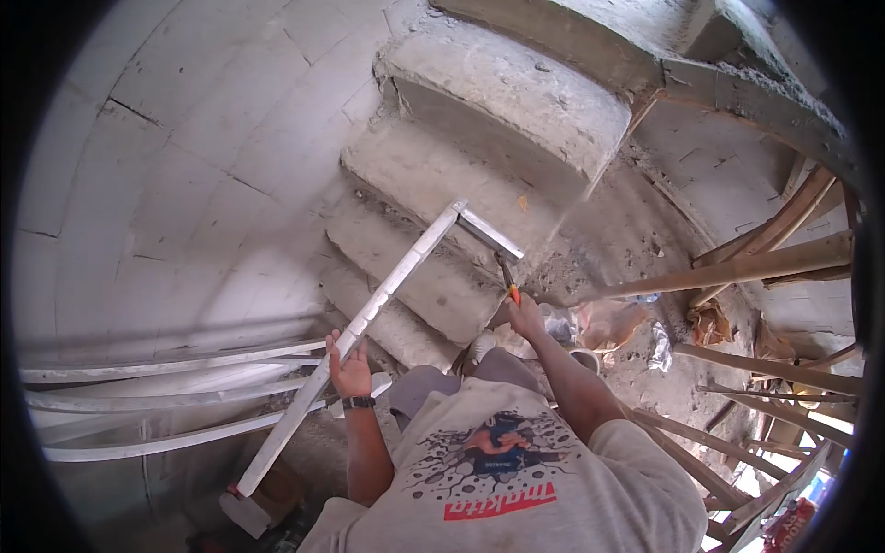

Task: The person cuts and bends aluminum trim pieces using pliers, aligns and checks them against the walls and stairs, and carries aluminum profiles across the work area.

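A long pale metal profile (383, 300) crosses in front of me at a slant, with small notches along its edge. At its top it bends sharply into a short arm (489, 230). My left hand (350, 373), wearing a dark wristwatch, supports the long part between thumb and partly extended fingers. My right hand (526, 318) is closed around the orange-red handles of pliers or snips (506, 276). The tool's dark head touches or lies very near the end of the short arm; whether its jaws grip the metal is too small to tell.
Rough concrete stairs (442, 175) rise ahead, beside a pale block wall (184, 184). Several long curved pale strips (175, 396) lie at left. Wooden poles (737, 272) stand at right, near plastic litter (613, 323) on the dusty ground. A small white piece (244, 514) is at the profile's lower end.
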{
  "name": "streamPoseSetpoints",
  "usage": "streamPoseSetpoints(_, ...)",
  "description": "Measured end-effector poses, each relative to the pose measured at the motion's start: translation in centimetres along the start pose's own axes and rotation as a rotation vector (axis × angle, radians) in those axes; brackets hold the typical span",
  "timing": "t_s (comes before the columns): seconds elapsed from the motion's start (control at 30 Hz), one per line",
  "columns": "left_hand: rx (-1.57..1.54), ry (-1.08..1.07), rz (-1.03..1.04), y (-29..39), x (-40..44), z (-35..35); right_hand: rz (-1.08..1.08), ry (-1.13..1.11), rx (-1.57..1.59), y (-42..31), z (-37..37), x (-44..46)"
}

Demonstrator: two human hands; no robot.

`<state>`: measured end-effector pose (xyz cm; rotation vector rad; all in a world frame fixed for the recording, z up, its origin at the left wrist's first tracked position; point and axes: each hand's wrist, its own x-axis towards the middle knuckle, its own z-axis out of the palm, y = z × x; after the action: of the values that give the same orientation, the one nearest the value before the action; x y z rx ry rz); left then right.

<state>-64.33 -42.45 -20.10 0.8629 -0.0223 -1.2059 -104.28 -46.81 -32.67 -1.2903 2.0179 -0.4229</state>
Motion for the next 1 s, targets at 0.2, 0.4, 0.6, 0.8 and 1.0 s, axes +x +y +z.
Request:
streamPoseSetpoints(0.2, -0.124, 0.143, -0.196, -2.3, 2.2, -7.4, -0.015, -0.075, -0.010, 0.8, -0.4, 1.5)
streamPoseSetpoints(0.4, -0.116, 0.213, -0.142, -5.7, 2.6, -8.8, 0.039, -0.078, 0.055, 0.7, -0.4, 1.1)
streamPoseSetpoints(0.6, -0.134, 0.179, -0.139, -7.4, 3.3, -10.4, 0.004, -0.016, 0.006, -0.7, -3.0, -0.7)
streamPoseSetpoints(0.8, -0.163, 0.186, -0.147, -8.1, 3.0, -10.5, 0.028, 0.090, -0.068, -6.0, -8.1, -1.2)
streamPoseSetpoints(1.0, -0.136, 0.200, -0.117, -8.3, 3.0, -10.2, 0.041, 0.111, -0.110, -5.7, -8.2, -0.5)
